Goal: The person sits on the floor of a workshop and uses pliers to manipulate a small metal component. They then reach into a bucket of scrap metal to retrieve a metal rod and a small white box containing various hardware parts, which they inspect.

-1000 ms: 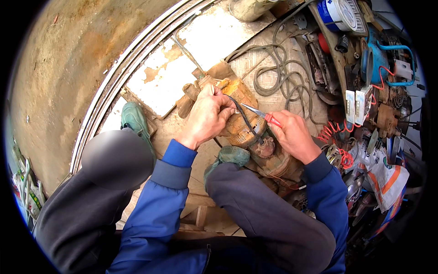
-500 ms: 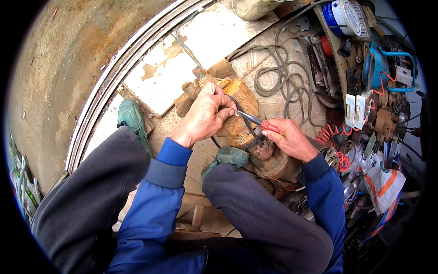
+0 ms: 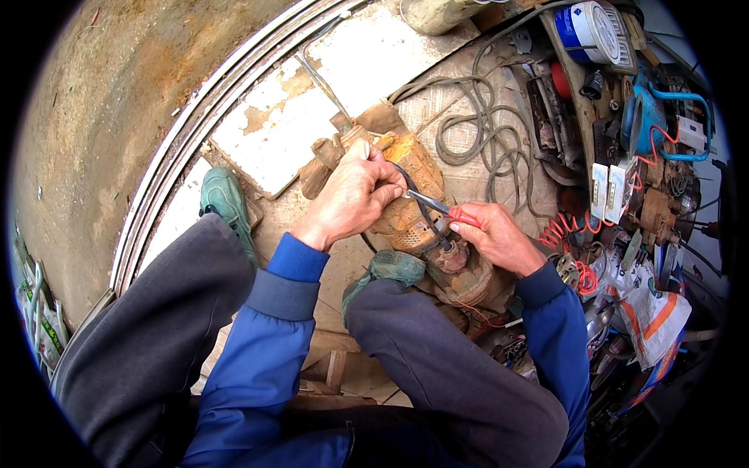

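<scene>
My right hand (image 3: 499,235) grips red-handled pliers (image 3: 463,215), whose grey metal jaws reach left to the fingertips of my left hand (image 3: 357,192). That hand is closed in a pinch on the end of a black cable (image 3: 422,209), right at the jaws' tip; the exact end is too small to make out. The cable curves down to a rusty, dirt-caked machine with a worn yellow housing (image 3: 420,162) and a perforated vent. It lies on the floor beneath both hands, between my green shoes (image 3: 225,200).
A long grey cable (image 3: 449,147) lies coiled beyond the machine. Along the right stand a white-and-blue bucket (image 3: 597,33), a turquoise metal tool (image 3: 644,117), red coiled wire (image 3: 563,231) and a white sack (image 3: 657,320). A curved metal track (image 3: 160,181) edges the floor at left.
Almost nothing differs. Both hands hold their places with the pliers at the cable end; the view has shifted very slightly.
</scene>
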The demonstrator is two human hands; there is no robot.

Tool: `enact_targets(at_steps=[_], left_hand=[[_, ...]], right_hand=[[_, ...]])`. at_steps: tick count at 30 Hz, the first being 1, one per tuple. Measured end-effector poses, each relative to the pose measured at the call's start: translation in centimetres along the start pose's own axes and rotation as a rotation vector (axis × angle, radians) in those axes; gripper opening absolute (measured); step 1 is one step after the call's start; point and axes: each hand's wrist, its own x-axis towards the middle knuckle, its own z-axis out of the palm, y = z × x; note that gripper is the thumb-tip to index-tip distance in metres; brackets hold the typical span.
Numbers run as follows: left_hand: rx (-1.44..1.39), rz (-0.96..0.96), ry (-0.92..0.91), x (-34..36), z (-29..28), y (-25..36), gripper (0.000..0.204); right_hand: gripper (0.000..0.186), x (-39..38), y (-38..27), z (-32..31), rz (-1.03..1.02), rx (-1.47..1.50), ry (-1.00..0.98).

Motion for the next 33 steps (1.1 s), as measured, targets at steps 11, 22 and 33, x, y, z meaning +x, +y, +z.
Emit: enact_targets(at_steps=[11,22,33], left_hand=[[0.026,0.030,-0.004,0.1,-0.2,0.0,0.009],[0.036,0.041,-0.003,0.2,-0.2,-0.2,0.009],[0.080,0.084,0.002,0.5,-0.5,0.1,0.011]], right_hand=[[0.017,0.3,0.0,-0.2,-0.045,-0.060,0.014],[0.016,0.4,0.1,-0.1,-0.025,-0.037,-0.008],[0.012,0.9,-0.2,-1.2,-0.219,-0.195,0.008]])
